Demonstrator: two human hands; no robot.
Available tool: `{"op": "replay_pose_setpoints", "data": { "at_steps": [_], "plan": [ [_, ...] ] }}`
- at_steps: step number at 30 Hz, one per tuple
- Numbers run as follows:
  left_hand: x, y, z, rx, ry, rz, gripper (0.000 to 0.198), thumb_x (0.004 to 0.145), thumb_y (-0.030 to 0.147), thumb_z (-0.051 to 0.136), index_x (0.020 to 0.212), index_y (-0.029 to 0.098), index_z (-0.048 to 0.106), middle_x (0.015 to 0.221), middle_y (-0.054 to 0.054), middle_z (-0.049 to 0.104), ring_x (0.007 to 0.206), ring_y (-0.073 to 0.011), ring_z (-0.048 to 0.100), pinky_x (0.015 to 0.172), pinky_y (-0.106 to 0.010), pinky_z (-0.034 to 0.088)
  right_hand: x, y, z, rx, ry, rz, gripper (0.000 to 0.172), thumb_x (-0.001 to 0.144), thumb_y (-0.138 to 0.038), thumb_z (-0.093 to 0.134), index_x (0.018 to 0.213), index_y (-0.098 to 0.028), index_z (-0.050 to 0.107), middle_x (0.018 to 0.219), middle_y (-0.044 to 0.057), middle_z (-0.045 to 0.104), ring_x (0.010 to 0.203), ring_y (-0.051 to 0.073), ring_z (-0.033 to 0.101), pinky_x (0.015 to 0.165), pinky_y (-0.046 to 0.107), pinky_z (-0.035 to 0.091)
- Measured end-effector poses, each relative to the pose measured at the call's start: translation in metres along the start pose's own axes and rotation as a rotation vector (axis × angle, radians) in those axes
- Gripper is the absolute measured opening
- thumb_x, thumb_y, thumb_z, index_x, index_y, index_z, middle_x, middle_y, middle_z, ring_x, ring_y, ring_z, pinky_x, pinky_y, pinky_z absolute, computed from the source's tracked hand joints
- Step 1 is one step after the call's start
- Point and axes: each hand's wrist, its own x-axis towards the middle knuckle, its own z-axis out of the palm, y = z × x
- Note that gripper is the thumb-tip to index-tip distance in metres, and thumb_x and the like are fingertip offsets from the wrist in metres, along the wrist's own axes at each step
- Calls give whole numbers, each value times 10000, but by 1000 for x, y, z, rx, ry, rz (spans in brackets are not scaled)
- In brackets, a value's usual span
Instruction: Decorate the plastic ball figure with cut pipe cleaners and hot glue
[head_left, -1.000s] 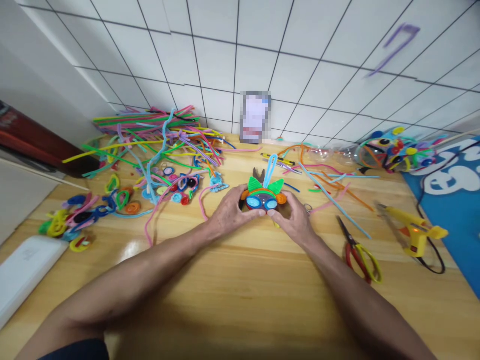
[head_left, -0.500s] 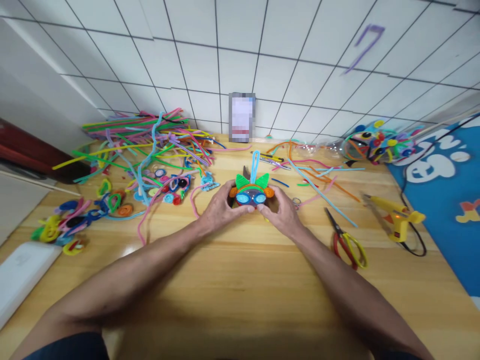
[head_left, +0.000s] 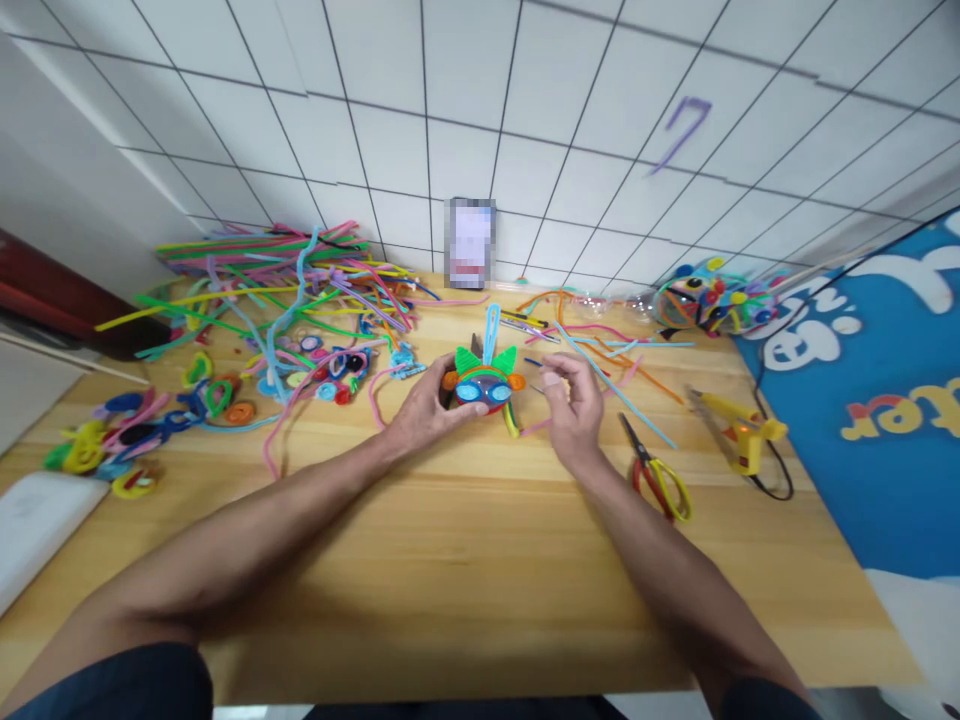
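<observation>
My left hand (head_left: 429, 405) is closed around the left side of a small craft figure (head_left: 484, 392), its thumb across the lower front. The figure has a clear rounded front, two blue oval rings like eyes, green pointed leaf-like pieces, orange coils at the sides and a tall light-blue pipe-cleaner loop (head_left: 491, 335) on top. Just right of it, apart from the figure, my right hand (head_left: 576, 410) hovers with fingers loosely bent and thumb apart; I see nothing held in it. A yellow strip (head_left: 512, 420) shows below the figure's right side.
Scissors (head_left: 654, 470) and a yellow glue gun (head_left: 739, 430) lie at right. Pipe cleaners (head_left: 255, 250) heap at back left, finished-looking colourful pieces (head_left: 112, 435) before them. A phone (head_left: 470, 243) leans on the tiled wall. A decorated clear bottle (head_left: 682, 305) lies back right.
My right hand has let go of the figure and moved away to its right. My left hand still holds the figure. The whole view has shifted slightly to the right.
</observation>
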Motion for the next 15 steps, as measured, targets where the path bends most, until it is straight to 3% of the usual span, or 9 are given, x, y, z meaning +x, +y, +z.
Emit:
{"op": "replay_pose_setpoints", "data": {
  "at_steps": [3,5,10,12,15],
  "plan": [
    [1,-6,1,-16,30,11,780,855,556,826,1464,190,502,1452,-151,638,1355,-322,623,1174,-498,486,15,-12,-15,62,89,99,289,1054,-451,535,1016,-225,710,962,47,741,913,214,696,871,383,566],
    [2,-7,-1,-15,85,24,740,893,578,775,1462,193,502,1455,-159,628,1359,-321,615,1179,-523,480,18,-24,-30,53,74,118,294,1050,-443,538,953,-225,709,896,29,746,873,205,690,845,357,554],
    [-1,20,-16,140,271,263,581,995,563,638,1457,233,513,1498,-155,587,1383,-313,582,1163,-543,490,-17,-55,-55,-87,-304,139,281,1036,-365,542,838,-223,680,793,6,715,775,176,656,737,298,496],
    [-11,43,-16,231,215,429,527,1016,491,637,1468,253,510,1509,-146,581,1422,-312,557,1175,-542,485,-42,-63,-56,-122,-447,123,278,1037,-330,534,816,-222,663,769,3,697,747,165,642,725,289,483],
    [-38,75,3,330,-33,690,592,1019,438,649,1546,257,450,1510,-173,589,1431,-318,565,1169,-531,500,-72,-74,-51,-156,-545,112,226,1011,-322,603,817,-226,665,764,3,689,770,169,645,737,282,493]
  ]
}}
